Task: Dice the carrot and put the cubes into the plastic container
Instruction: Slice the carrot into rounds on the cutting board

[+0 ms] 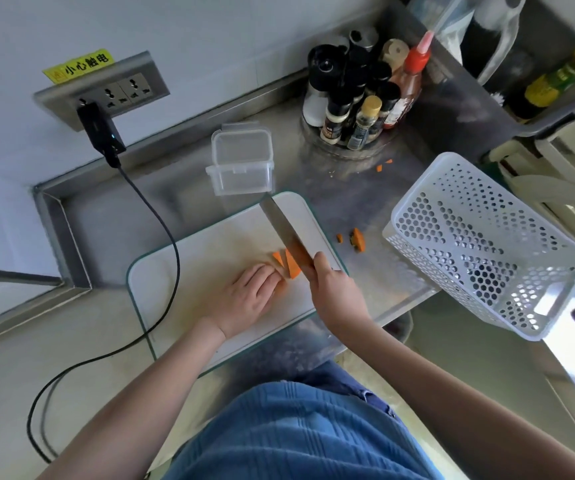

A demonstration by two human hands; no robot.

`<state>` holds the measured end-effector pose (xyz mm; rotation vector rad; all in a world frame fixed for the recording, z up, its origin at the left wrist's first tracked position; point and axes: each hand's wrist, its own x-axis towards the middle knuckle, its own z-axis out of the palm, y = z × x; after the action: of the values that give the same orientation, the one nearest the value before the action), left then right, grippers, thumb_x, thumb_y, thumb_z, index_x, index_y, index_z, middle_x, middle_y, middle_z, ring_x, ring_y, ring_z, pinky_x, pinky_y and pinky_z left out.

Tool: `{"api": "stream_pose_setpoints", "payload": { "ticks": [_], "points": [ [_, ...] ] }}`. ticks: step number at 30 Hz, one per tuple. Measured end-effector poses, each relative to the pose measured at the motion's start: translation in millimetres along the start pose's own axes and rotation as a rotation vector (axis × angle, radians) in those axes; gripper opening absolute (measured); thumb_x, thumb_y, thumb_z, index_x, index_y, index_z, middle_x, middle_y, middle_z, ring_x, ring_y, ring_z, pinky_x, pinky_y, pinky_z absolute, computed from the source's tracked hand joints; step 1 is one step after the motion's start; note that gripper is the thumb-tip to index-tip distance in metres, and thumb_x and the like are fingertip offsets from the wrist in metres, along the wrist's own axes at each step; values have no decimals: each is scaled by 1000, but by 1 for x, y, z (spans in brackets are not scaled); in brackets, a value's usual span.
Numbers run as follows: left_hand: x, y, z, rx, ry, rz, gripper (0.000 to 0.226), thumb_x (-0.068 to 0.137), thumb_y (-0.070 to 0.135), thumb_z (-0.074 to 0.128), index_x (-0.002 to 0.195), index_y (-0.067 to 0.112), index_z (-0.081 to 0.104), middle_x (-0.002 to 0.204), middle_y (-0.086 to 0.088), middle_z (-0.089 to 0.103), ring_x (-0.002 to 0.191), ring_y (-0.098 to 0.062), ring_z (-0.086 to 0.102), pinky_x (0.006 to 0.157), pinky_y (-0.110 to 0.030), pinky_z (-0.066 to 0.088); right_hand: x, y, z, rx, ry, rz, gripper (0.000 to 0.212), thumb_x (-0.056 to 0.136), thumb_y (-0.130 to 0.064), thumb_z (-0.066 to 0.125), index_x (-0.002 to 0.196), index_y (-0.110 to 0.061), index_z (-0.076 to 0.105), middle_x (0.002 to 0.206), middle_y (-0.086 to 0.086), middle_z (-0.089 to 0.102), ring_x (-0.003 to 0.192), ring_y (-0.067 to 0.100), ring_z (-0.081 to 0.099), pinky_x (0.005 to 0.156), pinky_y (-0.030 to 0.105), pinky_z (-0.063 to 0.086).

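**Cutting the carrot, container not yet filled**

Closest to me is the blue fabric of my top [296, 431], with both forearms reaching out over the cutting board [189, 271]. My left hand [249, 296] lies over the carrot [288, 266] near the middle of the board, fingers curled onto it to pin it down; part of the carrot is hidden under them. My right hand [334, 289] is clenched around the handle of the kitchen knife [284, 230], whose blade sits against the carrot's right side, tip pointing far towards the plastic container [241, 168].

That container stands open just beyond the board's far edge, and I can see no carrot in it. A few stray orange bits [357, 239] lie on the steel counter [376, 195] to the right of the board, near the white perforated basket [487, 244], and more [383, 165] sit farther off by the spice rack [355, 98].

I judge this to be the cutting step, early on: the pieces showing are wedges, not cubes. Next calls for steady downward cuts with my left fingertips tucked back from the blade, then crosswise cuts.
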<state>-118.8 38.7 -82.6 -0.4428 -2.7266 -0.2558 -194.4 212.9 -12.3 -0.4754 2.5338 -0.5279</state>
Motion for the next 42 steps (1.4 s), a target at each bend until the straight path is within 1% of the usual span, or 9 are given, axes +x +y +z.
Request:
{"api": "stream_pose_setpoints", "payload": {
  "ticks": [4, 9, 13, 18, 23, 28, 32, 37, 42],
  "points": [
    [-3, 1, -8, -28, -103, -20, 38, 83, 26, 46, 117, 9, 46, 117, -8, 43, 107, -27, 45, 90, -38, 45, -4, 1, 3, 48, 34, 22, 24, 103, -37, 30, 92, -15, 31, 75, 11, 53, 61, 33, 50, 47, 34, 31],
    [-2, 6, -16, -67, -197, -56, 51, 71, 21, 63, 116, 8, 44, 116, -10, 41, 108, -30, 42, 84, -44, 52, -16, -2, 4, 29, 39, -20, 14, 104, -29, 30, 97, -17, 32, 77, 12, 53, 58, 35, 53, 48, 41, 43],
    [-3, 7, -16, -98, -217, -104, 56, 68, 18, 68, 117, 8, 43, 118, -10, 40, 109, -30, 42, 82, -45, 54, -24, -6, 1, -3, 31, -19, 12, 104, -26, 29, 96, -16, 31, 69, 12, 51, 55, 33, 48, 47, 36, 33],
    [-6, 0, -18, -84, -202, -76, 38, 80, 25, 43, 114, 7, 43, 116, -10, 40, 109, -29, 41, 80, -44, 53, -27, -14, 0, -20, 44, 3, 19, 103, -28, 28, 103, -11, 35, 78, 16, 58, 63, 36, 57, 49, 35, 39],
    [-9, -6, -14, -26, -149, -27, 35, 81, 21, 45, 113, 8, 46, 114, -9, 42, 107, -26, 44, 80, -38, 53, -27, -23, 0, -43, 29, -2, 34, 101, -44, 31, 111, -12, 38, 77, 7, 48, 68, 35, 57, 50, 34, 36],
    [-11, -4, -11, 96, -51, -5, 36, 98, 21, 18, 112, 10, 50, 113, -8, 45, 102, -24, 47, 87, -33, 40, -26, -28, 5, -94, -36, -34, 24, 104, -33, 28, 119, -15, 33, 74, 14, 59, 63, 33, 57, 52, 38, 47],
    [-11, -5, -8, 111, 16, 4, 30, 98, 22, 24, 108, 8, 49, 110, -9, 45, 99, -24, 47, 84, -34, 41, -25, -30, 4, -157, -76, -74, 27, 104, -35, 25, 117, -13, 32, 67, 11, 51, 59, 31, 52, 51, 35, 39],
    [-9, -7, -10, 80, 39, 34, 25, 93, 22, 34, 107, 7, 48, 108, -10, 43, 100, -25, 46, 88, -35, 40, -24, -32, 6, -201, -100, -109, 31, 104, -36, 23, 120, -12, 33, 62, 7, 47, 60, 33, 56, 51, 36, 41],
    [-9, -9, -10, 4, -4, 8, 32, 83, 27, 42, 108, 7, 47, 111, -8, 42, 103, -25, 46, 84, -36, 50, -23, -33, 11, -263, -117, -118, 33, 105, -35, 23, 127, -12, 29, 79, 14, 64, 72, 35, 63, 56, 38, 45]
  ]
}}
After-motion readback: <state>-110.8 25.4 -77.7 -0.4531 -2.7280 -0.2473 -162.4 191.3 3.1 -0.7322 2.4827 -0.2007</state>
